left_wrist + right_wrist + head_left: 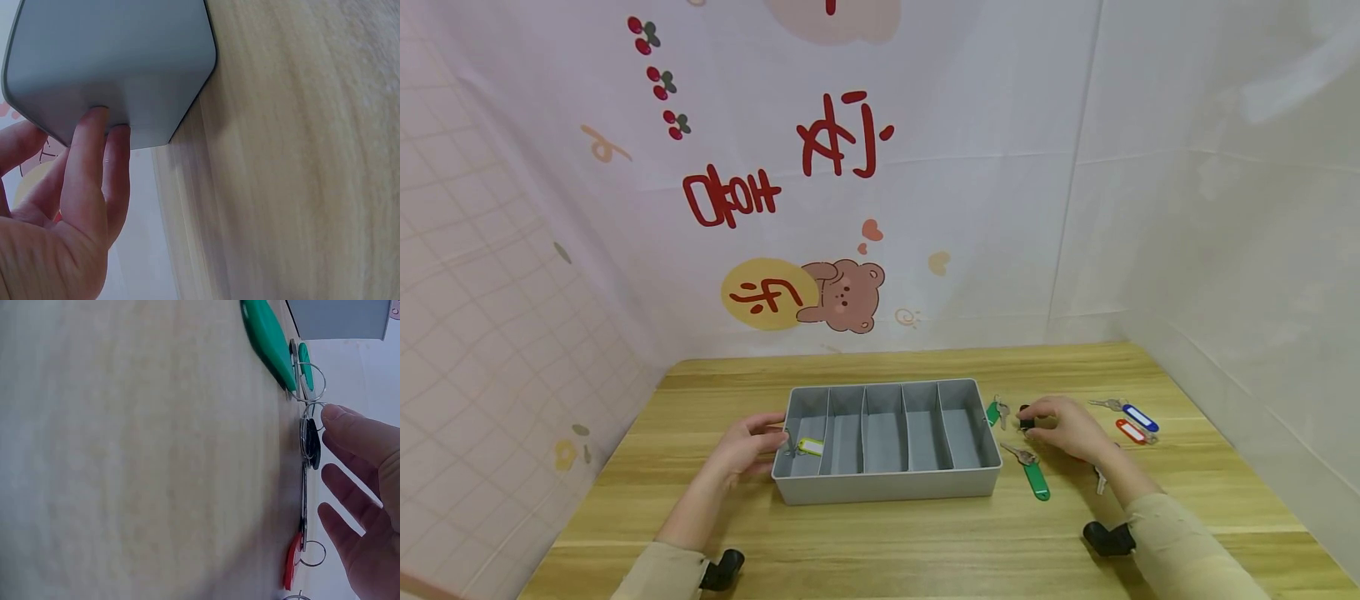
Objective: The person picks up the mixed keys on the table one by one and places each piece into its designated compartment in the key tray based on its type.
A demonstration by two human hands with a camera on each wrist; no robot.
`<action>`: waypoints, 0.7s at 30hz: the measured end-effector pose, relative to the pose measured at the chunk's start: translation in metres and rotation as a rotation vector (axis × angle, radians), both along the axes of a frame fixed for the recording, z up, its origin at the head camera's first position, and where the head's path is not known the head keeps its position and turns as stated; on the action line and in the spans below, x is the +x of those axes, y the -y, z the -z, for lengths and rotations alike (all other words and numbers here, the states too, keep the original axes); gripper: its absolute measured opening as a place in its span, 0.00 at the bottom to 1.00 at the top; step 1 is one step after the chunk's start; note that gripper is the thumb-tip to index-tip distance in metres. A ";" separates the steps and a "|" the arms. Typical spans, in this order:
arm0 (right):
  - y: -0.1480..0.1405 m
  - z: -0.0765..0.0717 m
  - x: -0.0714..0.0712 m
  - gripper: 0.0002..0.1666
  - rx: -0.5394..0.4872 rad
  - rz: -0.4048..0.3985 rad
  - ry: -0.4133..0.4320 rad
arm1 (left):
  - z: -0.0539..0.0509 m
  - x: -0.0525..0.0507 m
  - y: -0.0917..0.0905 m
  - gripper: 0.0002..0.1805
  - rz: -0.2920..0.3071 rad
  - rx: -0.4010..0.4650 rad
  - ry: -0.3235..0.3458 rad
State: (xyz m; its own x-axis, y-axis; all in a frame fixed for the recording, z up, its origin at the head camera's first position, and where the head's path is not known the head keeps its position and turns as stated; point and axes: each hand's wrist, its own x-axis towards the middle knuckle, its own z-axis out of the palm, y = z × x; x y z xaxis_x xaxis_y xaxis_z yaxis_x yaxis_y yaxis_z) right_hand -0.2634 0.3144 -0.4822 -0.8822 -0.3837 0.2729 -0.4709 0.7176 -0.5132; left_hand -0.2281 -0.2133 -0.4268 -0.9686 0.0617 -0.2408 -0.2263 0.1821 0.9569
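My left hand [747, 448] is at the left end of the grey tray [887, 485]. In the left wrist view, fingertips of my left hand [75, 206] rest against the tray's outer end wall [125, 81]. A yellow-green tag [810, 447] with a key lies in the leftmost compartment. My right hand [1067, 429] is at a black tag [1027, 418] right of the tray. The right wrist view has my right hand [369, 481] with fingers spread, thumb tip beside a metal ring above the black tag [314, 444]; whether they touch, I cannot tell.
Between tray and right hand lie two green-tagged keys, one tag [1037, 482] nearer the front. Farther right are a blue tag [1140, 417] and a red tag [1131, 431] with keys. Another key [1101, 481] lies beneath my right forearm. Printed cloth walls surround the wooden table [880, 550].
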 end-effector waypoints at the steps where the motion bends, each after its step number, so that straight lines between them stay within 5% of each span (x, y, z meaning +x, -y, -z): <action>1: 0.000 0.001 0.000 0.15 -0.003 0.002 -0.004 | 0.000 0.000 0.000 0.30 0.000 -0.001 0.000; 21: 0.004 0.010 -0.006 0.09 0.045 0.015 -0.090 | 0.001 0.000 0.001 0.30 -0.002 -0.002 -0.001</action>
State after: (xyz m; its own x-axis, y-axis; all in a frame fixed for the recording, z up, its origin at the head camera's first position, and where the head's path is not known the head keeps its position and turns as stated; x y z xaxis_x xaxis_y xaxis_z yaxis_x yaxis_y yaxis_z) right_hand -0.2690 0.3108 -0.4918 -0.8606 -0.3842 0.3344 -0.5027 0.7461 -0.4366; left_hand -0.2280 -0.2140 -0.4275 -0.9690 0.0594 -0.2400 -0.2257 0.1833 0.9568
